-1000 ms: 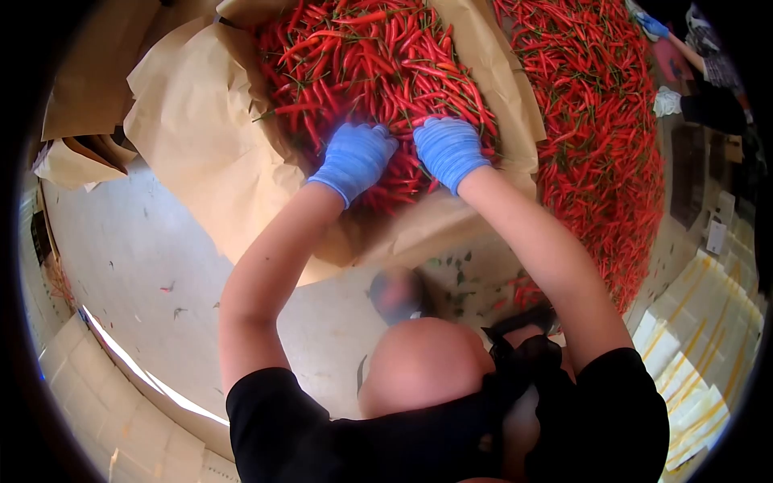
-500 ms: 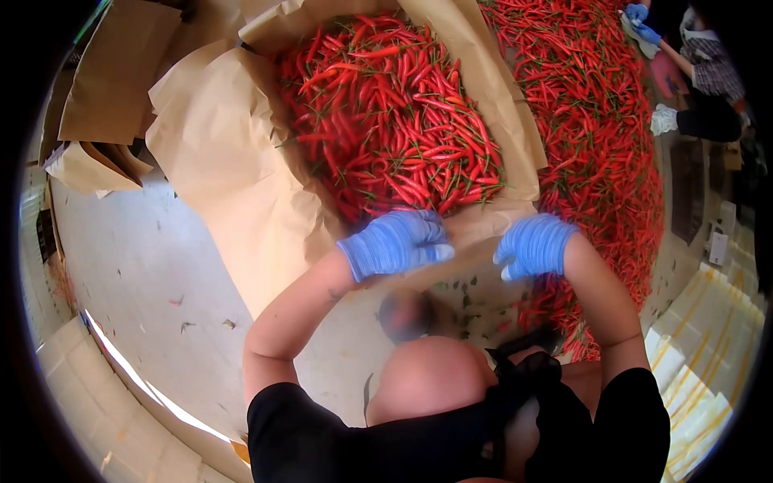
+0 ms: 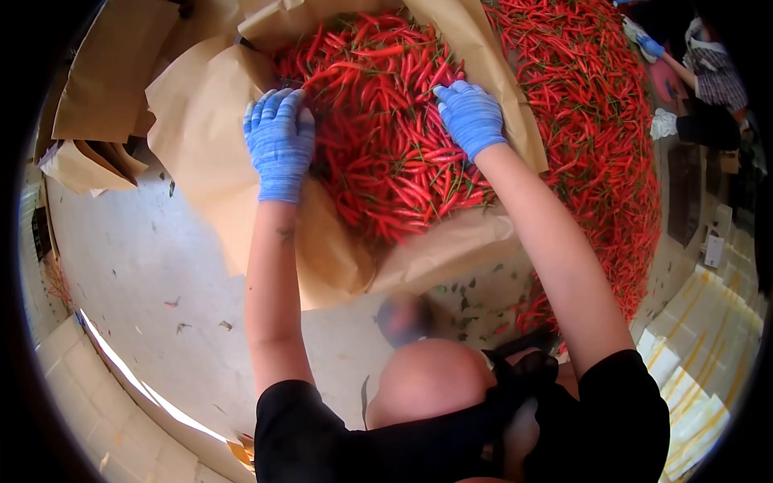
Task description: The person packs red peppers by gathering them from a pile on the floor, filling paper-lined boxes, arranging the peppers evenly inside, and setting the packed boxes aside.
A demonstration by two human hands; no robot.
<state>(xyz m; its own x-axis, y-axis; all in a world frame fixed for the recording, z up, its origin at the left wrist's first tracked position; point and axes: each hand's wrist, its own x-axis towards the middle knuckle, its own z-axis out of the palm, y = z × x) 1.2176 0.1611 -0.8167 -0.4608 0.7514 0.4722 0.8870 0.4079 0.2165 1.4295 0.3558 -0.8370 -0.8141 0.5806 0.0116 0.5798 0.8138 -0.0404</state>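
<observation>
A box lined with brown paper [image 3: 459,241] holds a heap of red chili peppers [image 3: 394,177] with green stems. My left hand [image 3: 279,143], in a blue knit glove, lies on the paper at the heap's left side, its fingers stretched out and slightly apart. Across the heap, my right hand [image 3: 473,119], gloved alike, rests over the peppers by the right paper wall. Its fingers reach forward, with the tips down against the peppers; nothing shows gripped in them. The box's own walls are mostly hidden by the paper.
A large pile of loose red chilies [image 3: 596,145] spreads over the floor on the right. Folded cardboard [image 3: 113,72] stands at the upper left. Another person's gloved hand [image 3: 651,46] is at the upper right. Pale boxes [image 3: 700,354] stand lower right; leaf scraps dot the floor.
Both hands have moved forward from the box's near edge, the left to the left side paper, the right onto the peppers at right. The near paper flap sits lower, and more peppers show there.
</observation>
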